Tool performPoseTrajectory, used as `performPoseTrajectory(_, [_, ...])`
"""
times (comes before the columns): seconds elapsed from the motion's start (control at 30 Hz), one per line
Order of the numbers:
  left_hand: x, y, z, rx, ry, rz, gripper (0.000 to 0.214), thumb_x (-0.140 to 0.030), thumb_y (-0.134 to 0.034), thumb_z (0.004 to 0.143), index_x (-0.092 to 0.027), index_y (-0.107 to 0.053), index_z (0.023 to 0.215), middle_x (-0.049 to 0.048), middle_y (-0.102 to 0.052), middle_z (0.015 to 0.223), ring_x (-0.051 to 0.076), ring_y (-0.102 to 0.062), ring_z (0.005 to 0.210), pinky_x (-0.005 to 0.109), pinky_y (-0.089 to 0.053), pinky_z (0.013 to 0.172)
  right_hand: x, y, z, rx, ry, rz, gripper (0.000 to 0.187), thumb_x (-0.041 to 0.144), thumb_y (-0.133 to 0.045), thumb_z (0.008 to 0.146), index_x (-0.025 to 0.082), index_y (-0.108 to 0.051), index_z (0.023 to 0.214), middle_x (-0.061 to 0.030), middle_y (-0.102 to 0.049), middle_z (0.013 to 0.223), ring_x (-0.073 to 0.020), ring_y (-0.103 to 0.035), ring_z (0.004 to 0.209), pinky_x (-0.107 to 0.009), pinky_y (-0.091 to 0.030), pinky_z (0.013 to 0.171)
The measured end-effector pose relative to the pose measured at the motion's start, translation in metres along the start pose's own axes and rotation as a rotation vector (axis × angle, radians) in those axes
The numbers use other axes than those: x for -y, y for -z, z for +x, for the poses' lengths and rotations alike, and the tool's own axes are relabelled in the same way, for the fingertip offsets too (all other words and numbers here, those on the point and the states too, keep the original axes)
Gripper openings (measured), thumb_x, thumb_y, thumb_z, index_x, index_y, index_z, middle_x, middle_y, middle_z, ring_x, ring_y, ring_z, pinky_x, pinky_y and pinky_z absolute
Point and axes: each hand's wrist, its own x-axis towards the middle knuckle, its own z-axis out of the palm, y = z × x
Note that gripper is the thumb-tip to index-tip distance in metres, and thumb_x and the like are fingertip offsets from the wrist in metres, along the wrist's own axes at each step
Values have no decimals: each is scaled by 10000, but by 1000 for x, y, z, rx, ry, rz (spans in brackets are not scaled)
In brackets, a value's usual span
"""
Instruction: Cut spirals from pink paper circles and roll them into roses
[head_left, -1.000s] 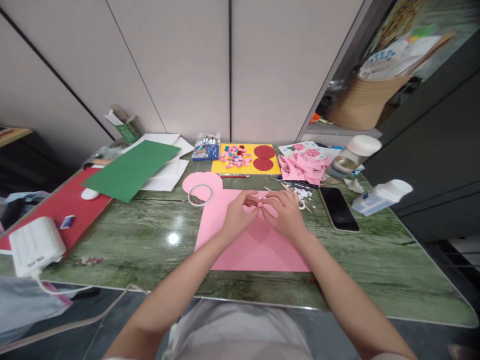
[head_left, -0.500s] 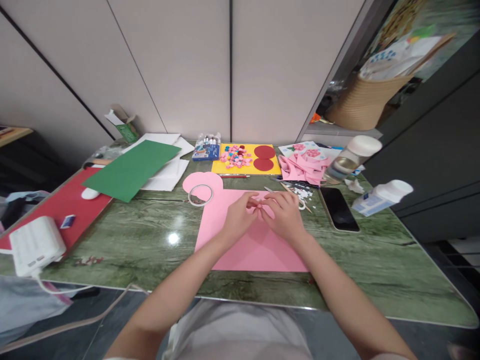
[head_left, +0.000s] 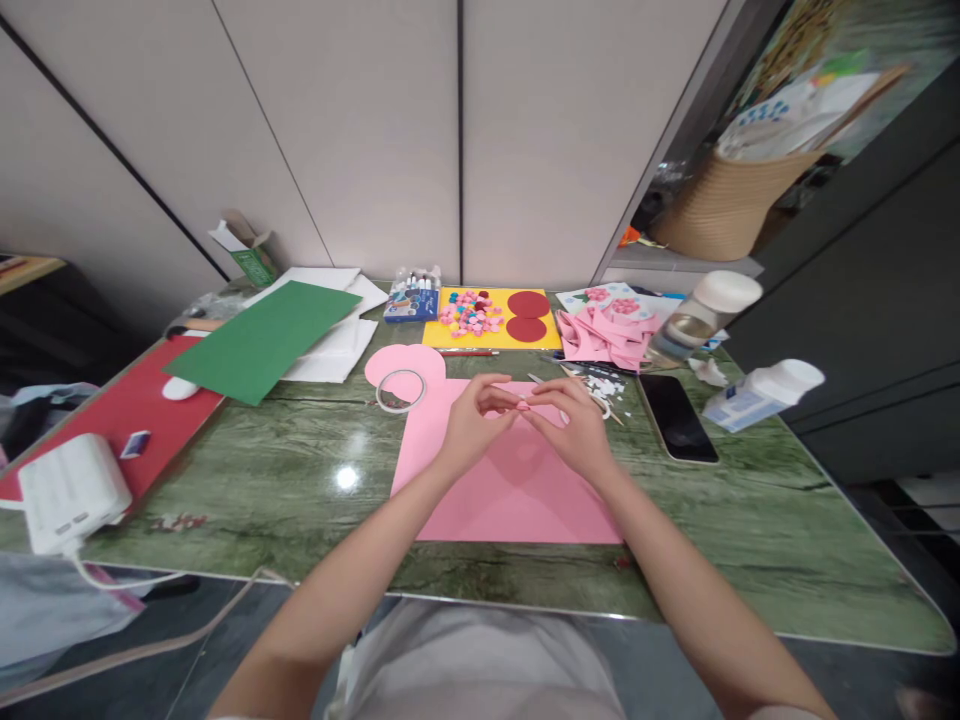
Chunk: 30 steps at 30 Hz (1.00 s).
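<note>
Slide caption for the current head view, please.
Left hand and right hand pinch a small pink piece over a pink sheet.

Passage lay open along the surface (head_left: 292,480) between the red sheet (head_left: 169,425) and pink sheet (head_left: 517,505); to the right, a phone (head_left: 679,418) and white bottle (head_left: 765,396) obstructed the way.

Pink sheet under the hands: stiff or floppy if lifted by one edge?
The pink sheet looks thin and lies flat, so it's probably light and apt to sag. It looks smooth, so it may slide if pushed along the table.
</note>
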Motion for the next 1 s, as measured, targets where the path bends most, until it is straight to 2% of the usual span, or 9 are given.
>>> performPoseTrajectory(0.13, [0,-2,-3,-50,-13,182,339,-156,-603,691,-187,-488,1008,35,-664,802,129,-632,779,283,-478,747,-1,-2,-3,43,48,-148,101,282,-563,795,237,-632,853,-42,-609,905,-210,-516,898,-396,-365,810])
performPoseTrajectory(0.27, [0,-3,-6,-45,-57,363,315,-137,-571,707,-212,-510,1006,13,-670,826,114,-623,778,284,-471,773,-1,-3,-6,71,118,-316,102,251,-550,796,223,-622,863,-48,-622,940,-225,-495,925,-414,-316,826])
performPoseTrajectory(0.5, [1,-3,-7,-51,-96,479,336,-111,-539,712,-227,-513,1027,-8,-668,840,113,-616,789,285,-462,774,-1,-3,-6,55,210,-362,100,199,-532,804,229,-604,867,-32,-646,918,-212,-509,918,-405,-289,824])
performPoseTrajectory(0.67, [-4,-4,-7,-64,-131,395,309,-112,-551,713,-211,-519,1005,8,-667,852,111,-613,800,278,-460,781,-3,-3,-5,-11,197,-316,63,224,-568,783,230,-602,836,-23,-654,889,-209,-521,875,-390,-316,805])
performPoseTrajectory(0.83, [-6,-6,-6,-77,-89,185,343,-143,-583,709,-190,-471,1030,44,-655,862,123,-621,802,284,-462,765,-2,-3,-6,-77,112,-187,92,240,-594,765,246,-618,854,-29,-635,885,-210,-530,880,-394,-353,800])
performPoseTrajectory(1.0, [-5,-7,-6,-70,-72,61,360,-150,-599,703,-184,-454,1030,45,-650,851,124,-622,808,292,-467,780,3,-2,-5,-76,44,-47,112,244,-582,773,252,-623,876,-32,-616,892,-205,-541,894,-402,-387,816])
